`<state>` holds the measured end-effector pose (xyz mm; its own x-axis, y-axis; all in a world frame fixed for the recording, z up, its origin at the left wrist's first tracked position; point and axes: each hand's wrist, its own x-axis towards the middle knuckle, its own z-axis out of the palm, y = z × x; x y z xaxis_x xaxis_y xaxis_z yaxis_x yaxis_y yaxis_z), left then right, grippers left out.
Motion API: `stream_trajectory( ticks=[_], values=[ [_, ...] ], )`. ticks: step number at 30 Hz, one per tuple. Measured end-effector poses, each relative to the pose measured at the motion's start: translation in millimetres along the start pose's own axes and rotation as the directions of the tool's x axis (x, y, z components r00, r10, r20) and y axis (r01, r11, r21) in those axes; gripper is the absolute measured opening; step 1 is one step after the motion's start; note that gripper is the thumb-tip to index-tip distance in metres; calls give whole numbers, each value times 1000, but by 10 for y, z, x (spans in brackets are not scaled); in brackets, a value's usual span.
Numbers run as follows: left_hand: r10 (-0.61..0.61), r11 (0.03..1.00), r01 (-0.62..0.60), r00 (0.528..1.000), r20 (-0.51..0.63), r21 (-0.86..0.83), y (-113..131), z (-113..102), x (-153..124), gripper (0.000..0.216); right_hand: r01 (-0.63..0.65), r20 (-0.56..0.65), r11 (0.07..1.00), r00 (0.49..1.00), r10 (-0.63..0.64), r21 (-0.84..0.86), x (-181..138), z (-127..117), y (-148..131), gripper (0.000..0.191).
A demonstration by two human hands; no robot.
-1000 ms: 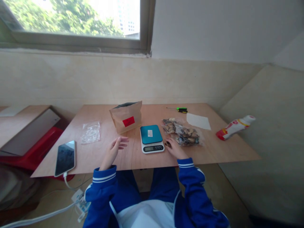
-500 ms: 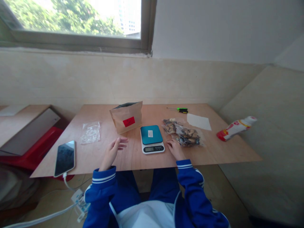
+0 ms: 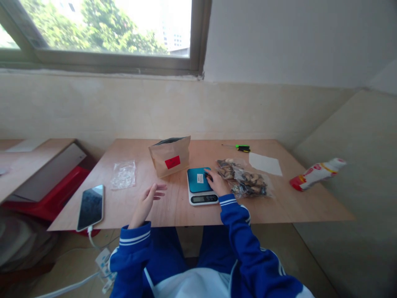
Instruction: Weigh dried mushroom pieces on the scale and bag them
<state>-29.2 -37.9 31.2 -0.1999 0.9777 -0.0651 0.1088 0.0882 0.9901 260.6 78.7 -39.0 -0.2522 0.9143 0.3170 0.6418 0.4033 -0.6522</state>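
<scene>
A kitchen scale (image 3: pixel 194 187) with a teal platform and a white body lies in front of me, its small display toward me. My right hand (image 3: pixel 218 182) reaches over the scale's right side, fingers bent down onto or just above the platform. Something small and dark shows at the fingertips; I cannot make out what it is. Two clear bags of dried mushrooms (image 3: pixel 252 183) lie right of that hand. My left hand (image 3: pixel 149 200) is open and holds nothing, left of the scale. A brown paper pouch (image 3: pixel 161 161) with a red label stands behind it, its top open.
On the left are a clear bag of pale, clear contents (image 3: pixel 123 174) and a phone (image 3: pixel 91 208) on a charging cable. Screwdrivers (image 3: pixel 242 147), white paper (image 3: pixel 265 163) and a red-and-white bottle (image 3: pixel 316 174) are on the right. A wall stands behind the table.
My right hand has moved left from beside the mushroom bags to over the scale's platform. My left hand keeps about the same pose. The whole view has shifted slightly.
</scene>
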Motion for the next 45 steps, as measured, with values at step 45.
stream_trajectory(
  ticks=[45],
  values=[
    [638,538,-306,757,-142,785,716,331,728,30,150,-172,989,973,-151,-18,-156,-380,-373,36]
  ],
)
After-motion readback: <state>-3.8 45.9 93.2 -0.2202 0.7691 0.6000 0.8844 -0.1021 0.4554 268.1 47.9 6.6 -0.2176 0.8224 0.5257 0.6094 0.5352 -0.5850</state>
